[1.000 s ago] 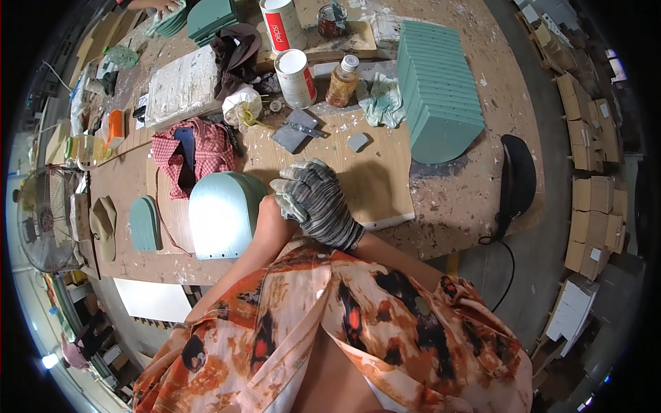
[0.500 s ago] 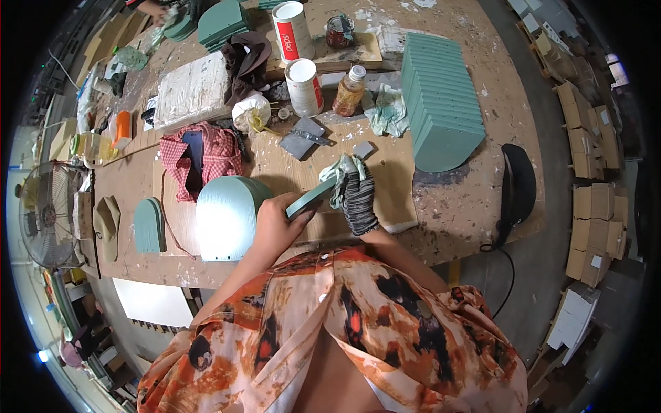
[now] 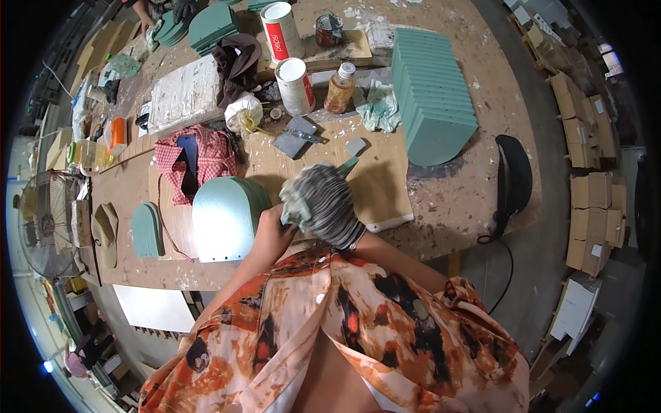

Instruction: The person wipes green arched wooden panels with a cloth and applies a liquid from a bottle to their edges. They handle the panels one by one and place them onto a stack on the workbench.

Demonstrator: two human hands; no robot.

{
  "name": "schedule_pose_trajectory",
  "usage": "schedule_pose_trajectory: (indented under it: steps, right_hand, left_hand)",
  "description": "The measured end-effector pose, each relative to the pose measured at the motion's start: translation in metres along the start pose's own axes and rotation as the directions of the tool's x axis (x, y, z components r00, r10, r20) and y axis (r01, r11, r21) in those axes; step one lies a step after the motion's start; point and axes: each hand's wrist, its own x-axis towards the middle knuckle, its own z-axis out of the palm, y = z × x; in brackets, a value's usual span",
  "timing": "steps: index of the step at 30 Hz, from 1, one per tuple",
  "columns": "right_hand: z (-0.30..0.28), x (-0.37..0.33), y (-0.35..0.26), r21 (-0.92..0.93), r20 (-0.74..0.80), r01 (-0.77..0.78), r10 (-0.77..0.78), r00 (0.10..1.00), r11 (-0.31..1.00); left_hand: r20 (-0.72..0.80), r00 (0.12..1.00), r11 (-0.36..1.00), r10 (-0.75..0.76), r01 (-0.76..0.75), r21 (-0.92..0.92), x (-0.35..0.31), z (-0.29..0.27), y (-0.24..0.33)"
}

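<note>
Workbench [image 3: 468,199], paint-spattered. Arched green panel [image 3: 224,217] lies flat w/ bare left hand [image 3: 272,234] at its right edge, grip unclear. Gloved right hand [image 3: 323,203], just right of panel, closed on green putty knife [image 3: 346,165]. Stack of coated panels [image 3: 434,96] far right; smaller arched piece [image 3: 146,229] left, seemingly pending.

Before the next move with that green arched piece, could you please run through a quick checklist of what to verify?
1. Right hand gloved: ok, a grey striped glove covers it.
2. Left hand on the green arched piece: ok, bare, touching its right edge.
3. Piece lying flat on the board: cannot tell, the hands hide its right side.
4. Scraper out of the way: ok, it lies apart, further up the bench.
5. Bottle capped and upright: ok.
6. Grip under the glove: cannot tell, blurred.
</note>
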Motion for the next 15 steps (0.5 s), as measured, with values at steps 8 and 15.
schedule_pose_trajectory:
  steps: [8,15]
  right_hand:
    - [0.0,-0.033,0.072,0.25,-0.177,-0.399,0.447,0.877,0.882]
    - [-0.024,-0.041,0.121,0.054,-0.128,-0.446,0.449,0.884,0.894]
  left_hand:
    - [0.041,0.997,0.997,-0.065,0.066,-0.029,0.002,-0.006,0.016]
    - [-0.012,0.998,0.998,-0.062,0.062,-0.019,0.002,-0.002,0.018]
